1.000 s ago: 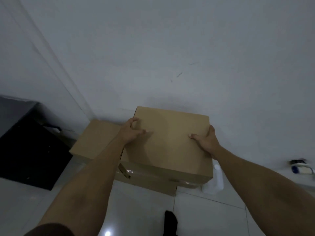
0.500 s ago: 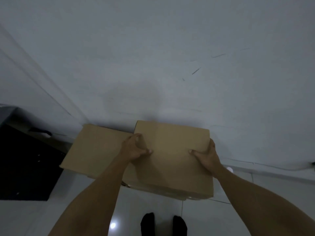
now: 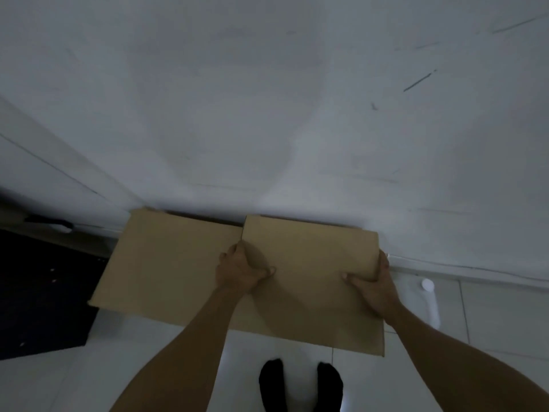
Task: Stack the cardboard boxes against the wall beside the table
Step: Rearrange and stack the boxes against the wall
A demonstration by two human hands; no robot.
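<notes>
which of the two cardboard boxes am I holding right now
The right-hand box: your left hand and right hand grip its sides. The left-hand box beside it is untouched.

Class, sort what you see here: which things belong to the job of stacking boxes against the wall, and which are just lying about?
Part of the job:
right box, gripped by left hand and right hand
left box
wall

Just lying about:
white bottle on the floor
dark furniture at left

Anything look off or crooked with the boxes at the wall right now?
Nothing damaged. The right box, gripped by both hands, sits a bit askew beside the left box, its near edge jutting further from the wall.
</notes>
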